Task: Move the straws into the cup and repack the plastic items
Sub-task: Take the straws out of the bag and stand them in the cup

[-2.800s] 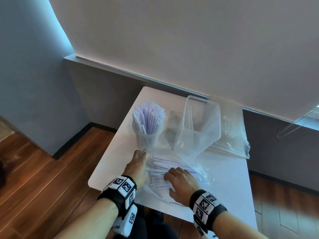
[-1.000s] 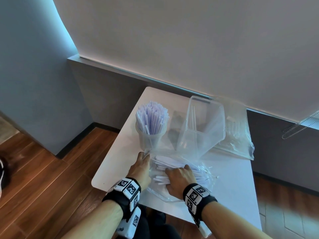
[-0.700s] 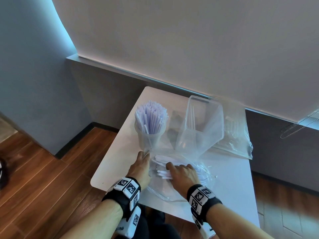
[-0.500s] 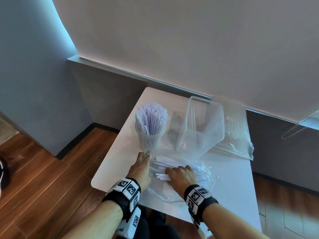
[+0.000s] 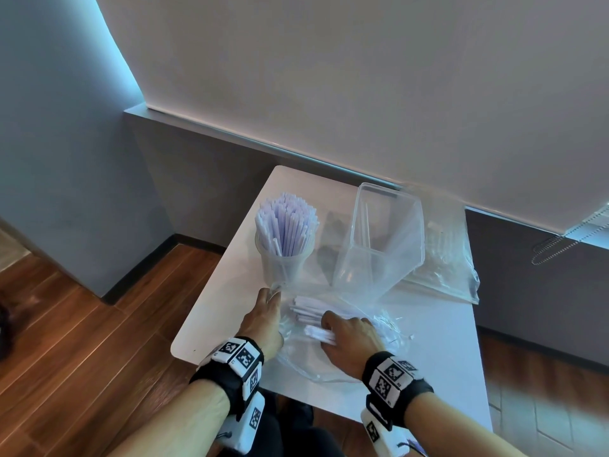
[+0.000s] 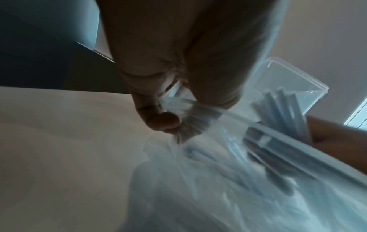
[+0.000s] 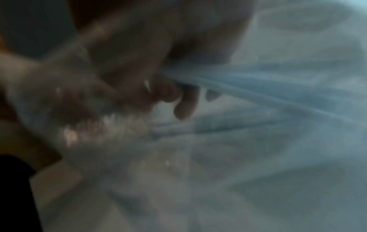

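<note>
A: Two hands work one clear bag (image 5: 298, 354) on the white table (image 5: 438, 344). From the head view, the left hand (image 5: 263, 319) pinches the bag's mouth just below the cup (image 5: 283, 265), which stands packed with straws (image 5: 286, 222).

B: And the right hand (image 5: 349, 336)?

A: Inside the bag, fingers curled over a bundle of wrapped straws (image 5: 311, 308). Half a second ago it lay slightly farther in; now it sits nearer the opening, with a few straws pulled back under its knuckles.

B: Left wrist view?

A: Thumb and forefinger (image 6: 158, 113) squeeze a fold of the film (image 6: 186, 119); the clear box (image 6: 288, 81) stands beyond the pinch.

B: Right wrist?

A: Blurred. Curled fingertips (image 7: 184, 106) close round pale straws (image 7: 248, 87) running away from the grip.
</note>
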Tool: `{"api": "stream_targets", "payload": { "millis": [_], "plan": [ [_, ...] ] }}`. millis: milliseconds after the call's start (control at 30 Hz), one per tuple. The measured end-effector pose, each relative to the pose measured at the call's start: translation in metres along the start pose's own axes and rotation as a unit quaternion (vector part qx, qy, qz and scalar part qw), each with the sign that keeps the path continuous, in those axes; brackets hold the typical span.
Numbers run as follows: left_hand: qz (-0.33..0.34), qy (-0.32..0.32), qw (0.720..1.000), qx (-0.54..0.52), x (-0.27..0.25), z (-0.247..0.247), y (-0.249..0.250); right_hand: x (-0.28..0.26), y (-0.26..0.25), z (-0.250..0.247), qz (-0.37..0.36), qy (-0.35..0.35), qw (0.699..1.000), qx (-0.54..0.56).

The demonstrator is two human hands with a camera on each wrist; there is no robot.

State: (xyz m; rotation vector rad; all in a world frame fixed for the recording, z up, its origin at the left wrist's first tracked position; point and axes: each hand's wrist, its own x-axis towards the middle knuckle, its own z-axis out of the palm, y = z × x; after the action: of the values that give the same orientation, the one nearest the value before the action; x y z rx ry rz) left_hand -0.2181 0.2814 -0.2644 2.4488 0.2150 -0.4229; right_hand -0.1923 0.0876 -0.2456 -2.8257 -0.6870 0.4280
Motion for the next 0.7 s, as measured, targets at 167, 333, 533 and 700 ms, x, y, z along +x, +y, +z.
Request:
{"api": "stream_targets", "payload": {
  "millis": [167, 333, 533, 700],
  "plan": [
    [-0.021, -0.001, 1.000, -0.018, 0.000, -0.002, 0.001, -0.021, -0.012, -0.043, -0.035, 0.069, 0.976, 0.204],
    [-0.014, 0.026, 0.999, -0.039, -0.002, -0.002, 0.004, -0.025, -0.022, -0.043, 0.011, 0.162, 0.896, 0.413],
    [-0.055, 0.075, 0.996, 0.000, -0.010, 0.004, 0.003, -0.022, -0.011, -0.029, 0.065, 0.075, 0.935, 0.341],
    [-0.101, 0.024, 0.992, 0.071, -0.009, 0.007, -0.003, -0.002, -0.028, -0.105, -0.031, 0.040, 0.943, 0.327]
  ]
}}
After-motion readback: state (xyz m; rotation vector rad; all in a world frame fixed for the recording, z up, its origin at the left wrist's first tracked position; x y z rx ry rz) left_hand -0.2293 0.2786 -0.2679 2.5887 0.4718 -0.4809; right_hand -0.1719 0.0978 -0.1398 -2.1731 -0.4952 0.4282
